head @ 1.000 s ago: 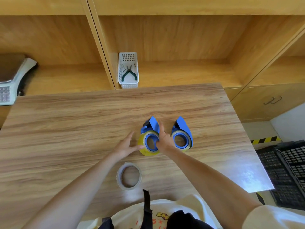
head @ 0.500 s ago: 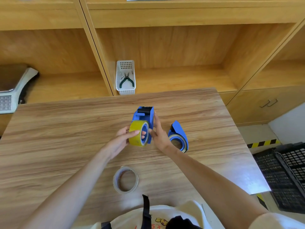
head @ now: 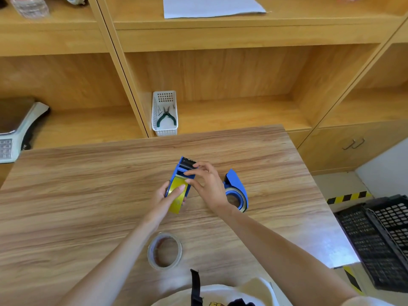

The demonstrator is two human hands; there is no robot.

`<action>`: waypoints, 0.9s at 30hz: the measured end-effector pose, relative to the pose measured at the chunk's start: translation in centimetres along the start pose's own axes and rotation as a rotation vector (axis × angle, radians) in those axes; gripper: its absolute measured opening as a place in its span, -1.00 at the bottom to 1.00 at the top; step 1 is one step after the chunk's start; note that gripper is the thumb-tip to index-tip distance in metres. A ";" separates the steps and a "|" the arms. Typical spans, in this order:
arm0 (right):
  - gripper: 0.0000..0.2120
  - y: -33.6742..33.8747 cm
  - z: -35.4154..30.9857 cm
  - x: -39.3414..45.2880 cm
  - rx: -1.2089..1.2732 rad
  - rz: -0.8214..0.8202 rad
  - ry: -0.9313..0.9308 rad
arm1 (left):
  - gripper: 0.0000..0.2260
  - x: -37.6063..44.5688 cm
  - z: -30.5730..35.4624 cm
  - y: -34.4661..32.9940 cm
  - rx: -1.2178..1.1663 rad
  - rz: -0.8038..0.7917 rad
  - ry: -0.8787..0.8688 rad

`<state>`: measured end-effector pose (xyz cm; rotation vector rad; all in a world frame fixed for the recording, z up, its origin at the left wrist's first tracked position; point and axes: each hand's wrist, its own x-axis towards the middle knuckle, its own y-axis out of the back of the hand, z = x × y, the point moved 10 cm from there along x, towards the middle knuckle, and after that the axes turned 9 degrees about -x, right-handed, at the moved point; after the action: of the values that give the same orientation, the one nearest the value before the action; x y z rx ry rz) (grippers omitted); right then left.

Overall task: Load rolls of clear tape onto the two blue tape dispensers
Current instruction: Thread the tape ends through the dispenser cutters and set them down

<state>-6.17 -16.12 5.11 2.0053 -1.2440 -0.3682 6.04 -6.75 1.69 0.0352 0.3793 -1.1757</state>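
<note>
A blue tape dispenser (head: 184, 167) with a yellowish roll of tape (head: 176, 197) on it is held over the middle of the wooden table (head: 88, 195). My left hand (head: 171, 196) grips the roll from the near side, thumb across its face. My right hand (head: 206, 186) pinches the dispenser near its black roller end. The second blue dispenser (head: 236, 191), carrying a roll, lies on the table just right of my right hand. A loose roll of clear tape (head: 165, 250) lies flat near the front edge.
Wooden shelves stand behind the table. A white basket (head: 164, 113) with green-handled pliers sits on the shelf. A scale (head: 15, 131) is at far left. Black crates (head: 379, 241) sit on the floor to the right. A sheet of paper (head: 209, 5) lies on the upper shelf.
Both hands lifted the left dispenser off the table and turned it, roller end pointing away. My right hand moved up to the roller end. The second dispenser stayed put.
</note>
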 end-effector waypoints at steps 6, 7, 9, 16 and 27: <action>-0.83 0.3 0.5 -0.3 -0.023 0.002 -0.034 | -0.82 -0.5 -0.4 -0.4 0.028 0.003 -0.027; -0.84 0.3 0.5 -0.4 -0.019 0.000 -0.037 | -0.81 -0.6 -0.5 -0.5 0.033 0.001 -0.025; -0.85 0.3 0.8 -0.5 -0.017 -0.007 -0.057 | -0.78 -0.6 -0.6 -0.6 0.035 -0.006 -0.028; -0.84 0.3 1.1 -0.1 -0.133 -0.051 -0.058 | -0.84 -0.5 -0.5 -0.9 0.114 -0.002 -0.066; -0.86 -0.1 2.7 0.8 -0.228 -0.131 -0.101 | -0.71 -0.6 -0.7 -1.5 0.055 0.170 -0.085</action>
<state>-7.29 -17.95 3.26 1.8947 -1.0804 -0.6526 4.29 -6.59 1.47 0.0642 0.2634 -1.0159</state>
